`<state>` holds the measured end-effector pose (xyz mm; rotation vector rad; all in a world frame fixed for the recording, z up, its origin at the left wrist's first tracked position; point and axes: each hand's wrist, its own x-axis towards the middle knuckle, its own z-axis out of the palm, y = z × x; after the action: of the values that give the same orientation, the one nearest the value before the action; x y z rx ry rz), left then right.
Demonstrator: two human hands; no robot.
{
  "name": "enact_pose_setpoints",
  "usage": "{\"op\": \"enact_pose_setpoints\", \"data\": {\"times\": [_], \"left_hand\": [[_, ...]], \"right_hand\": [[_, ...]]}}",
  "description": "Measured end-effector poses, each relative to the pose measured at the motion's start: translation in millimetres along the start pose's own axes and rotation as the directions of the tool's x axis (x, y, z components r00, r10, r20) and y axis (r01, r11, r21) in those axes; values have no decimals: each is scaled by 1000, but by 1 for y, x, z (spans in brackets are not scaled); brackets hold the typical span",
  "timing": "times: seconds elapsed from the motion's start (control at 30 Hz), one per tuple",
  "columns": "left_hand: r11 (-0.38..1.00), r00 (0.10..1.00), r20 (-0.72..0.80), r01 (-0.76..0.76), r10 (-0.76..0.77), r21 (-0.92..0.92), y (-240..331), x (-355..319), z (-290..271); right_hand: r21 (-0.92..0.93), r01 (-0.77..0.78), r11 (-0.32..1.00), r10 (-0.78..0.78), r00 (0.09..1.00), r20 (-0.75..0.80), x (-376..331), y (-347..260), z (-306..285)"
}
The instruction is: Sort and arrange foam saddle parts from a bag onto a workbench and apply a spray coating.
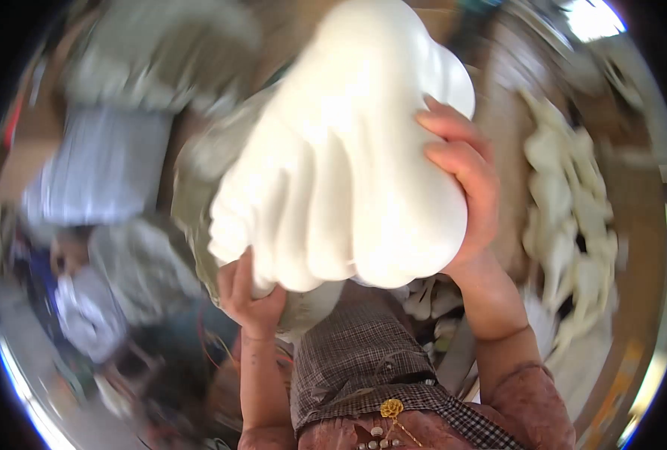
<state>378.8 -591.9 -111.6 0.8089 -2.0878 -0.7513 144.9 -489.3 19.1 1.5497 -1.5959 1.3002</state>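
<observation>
A large bundle of smooth, glossy white rounded pieces [333, 165], lying side by side like long lobes, is held up in front of my chest. My right hand [464, 176] wraps round the thick end on the right, its fingers curled over the side. At the narrower lower-left end, my left hand [254, 296] grips the bundle's edge. What the pieces are I cannot tell. Behind the bundle, a grey-green woven sack [194, 176] shows partly, near my left hand; most of it is hidden.
Several cream-coloured bulging pieces [566, 210] lie in a heap at the right. At the far left stand a full pale sack [168, 52] and a whitish wrapped bundle [108, 165]. A white roll [89, 315] lies at the lower left. Much of the surroundings is blurred.
</observation>
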Motion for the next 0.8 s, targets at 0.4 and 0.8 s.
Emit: {"op": "enact_pose_setpoints", "data": {"times": [0.4, 0.8], "left_hand": [[635, 614, 283, -484, 737, -603, 354, -74, 40], [590, 146, 574, -110, 806, -800, 542, -360, 21]], "right_hand": [[-796, -282, 536, -79, 921, -380, -17, -250, -451], [-468, -878, 103, 269, 478, -836, -249, -447, -712]]}}
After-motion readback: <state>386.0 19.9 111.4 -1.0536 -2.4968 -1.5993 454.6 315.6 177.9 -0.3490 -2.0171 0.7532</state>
